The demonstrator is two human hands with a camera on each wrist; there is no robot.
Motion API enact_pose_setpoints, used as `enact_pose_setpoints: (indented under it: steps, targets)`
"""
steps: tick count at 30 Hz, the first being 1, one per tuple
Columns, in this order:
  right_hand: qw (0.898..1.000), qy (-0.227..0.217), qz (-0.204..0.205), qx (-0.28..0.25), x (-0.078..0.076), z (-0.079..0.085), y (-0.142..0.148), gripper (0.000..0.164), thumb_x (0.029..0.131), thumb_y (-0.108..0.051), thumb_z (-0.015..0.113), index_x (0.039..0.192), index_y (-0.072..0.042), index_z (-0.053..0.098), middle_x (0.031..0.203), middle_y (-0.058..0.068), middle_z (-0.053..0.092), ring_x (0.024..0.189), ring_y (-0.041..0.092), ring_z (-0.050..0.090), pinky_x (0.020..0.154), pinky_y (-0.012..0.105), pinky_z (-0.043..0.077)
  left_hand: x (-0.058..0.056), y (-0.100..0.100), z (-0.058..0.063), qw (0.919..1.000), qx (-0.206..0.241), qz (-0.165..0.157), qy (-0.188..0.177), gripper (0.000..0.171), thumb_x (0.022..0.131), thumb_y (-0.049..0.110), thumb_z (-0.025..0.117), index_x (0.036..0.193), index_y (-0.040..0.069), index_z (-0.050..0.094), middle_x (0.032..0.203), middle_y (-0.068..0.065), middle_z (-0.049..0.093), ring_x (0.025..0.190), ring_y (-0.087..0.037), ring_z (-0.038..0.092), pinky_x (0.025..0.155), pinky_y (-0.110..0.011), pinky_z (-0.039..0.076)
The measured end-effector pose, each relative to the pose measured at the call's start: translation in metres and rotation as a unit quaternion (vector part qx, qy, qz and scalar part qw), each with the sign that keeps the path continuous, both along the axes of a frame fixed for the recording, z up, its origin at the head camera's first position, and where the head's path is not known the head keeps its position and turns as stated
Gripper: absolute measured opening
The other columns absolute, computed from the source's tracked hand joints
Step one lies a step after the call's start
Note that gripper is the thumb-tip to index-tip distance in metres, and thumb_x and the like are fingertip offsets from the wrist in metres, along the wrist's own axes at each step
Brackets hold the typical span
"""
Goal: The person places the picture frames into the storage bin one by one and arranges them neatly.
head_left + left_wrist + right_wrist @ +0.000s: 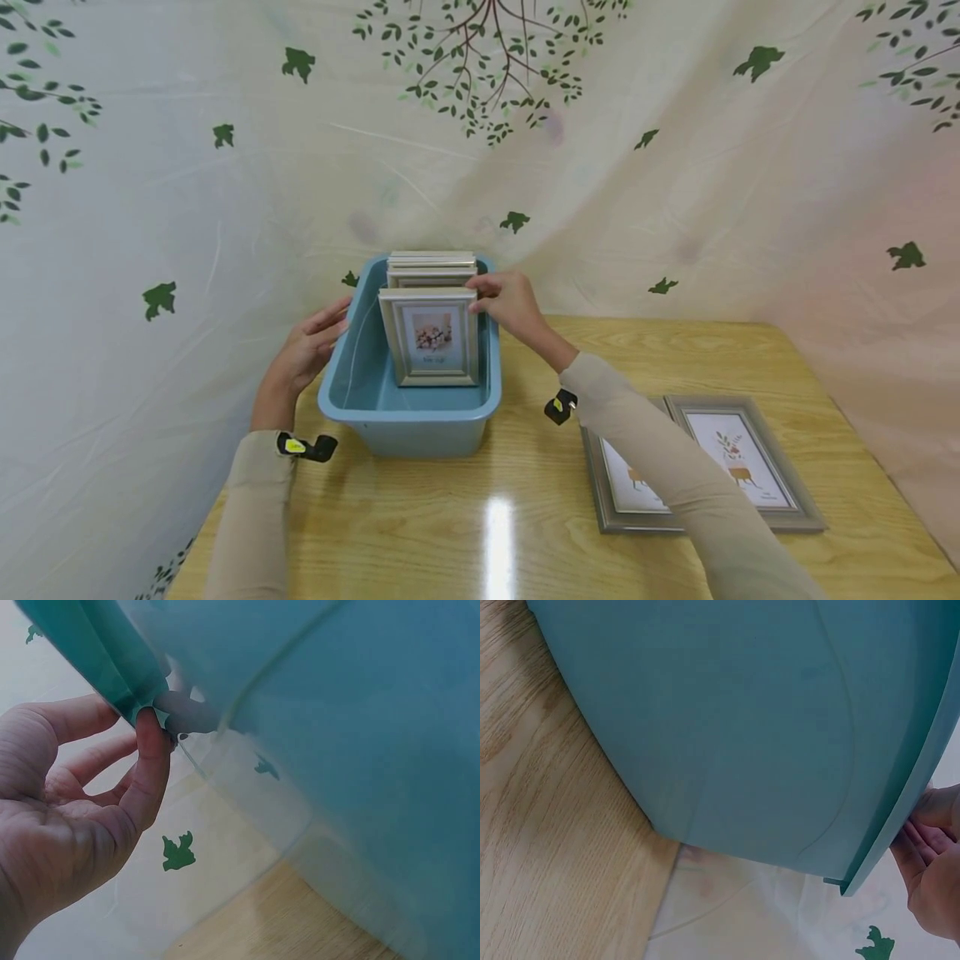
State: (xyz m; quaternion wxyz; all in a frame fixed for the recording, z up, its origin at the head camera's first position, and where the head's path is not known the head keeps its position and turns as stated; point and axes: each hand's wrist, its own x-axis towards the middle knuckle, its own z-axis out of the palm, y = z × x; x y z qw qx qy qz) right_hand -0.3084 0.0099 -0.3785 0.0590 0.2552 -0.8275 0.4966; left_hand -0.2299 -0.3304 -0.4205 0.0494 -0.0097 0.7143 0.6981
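Observation:
A blue plastic bin (408, 414) stands on the table with several small silver-edged picture frames upright inside, one behind another. The front picture frame (438, 379) shows a flower print and leans slightly back. My right hand (517, 308) reaches over the bin's right rim and pinches that frame's upper right corner, thumb in front and fingers behind. My left hand (303, 350) is at the bin's left rim; in the left wrist view its fingers curl against the rim (124, 667). The right wrist view shows the bin's outer wall and part of the right hand (934, 862), fingertips hidden behind the rim.
Two larger grey picture frames (806, 512) lie face up on the wooden table (427, 533) at the right, overlapping, partly covered by my right sleeve (660, 442). A pale cloth (585, 200) with leaf prints hangs close behind the bin.

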Motion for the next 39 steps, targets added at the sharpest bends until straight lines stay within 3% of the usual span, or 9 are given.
enact_pose_setpoints:
  steps: [20,39]
  targets:
    - [1.0,0.0,-0.006,0.013,-0.0023,-0.0003,-0.0039,0.026,0.083,0.002,0.081,0.108,0.003,0.075,0.103,0.018,0.077,0.091,0.028,0.076,0.082,0.035,0.061,-0.0007,-0.0006,-0.0012,0.9995,0.027,-0.002,0.015,0.061,0.104,0.027,0.059,0.16,0.019,0.036,0.153,-0.004,0.047,0.11,-0.005,0.066,0.09,-0.023,0.056]
    - [0.999,0.03,-0.004,0.01,-0.0084,-0.0047,-0.0042,0.03,0.085,0.0,0.081,0.113,0.005,0.073,0.106,0.02,0.076,0.094,0.031,0.075,0.084,0.037,0.061,0.0008,-0.0012,-0.002,0.9995,0.032,0.002,0.01,0.065,0.103,0.028,0.061,0.161,0.017,0.033,0.151,-0.003,0.047,0.109,-0.005,0.067,0.09,-0.022,0.056]
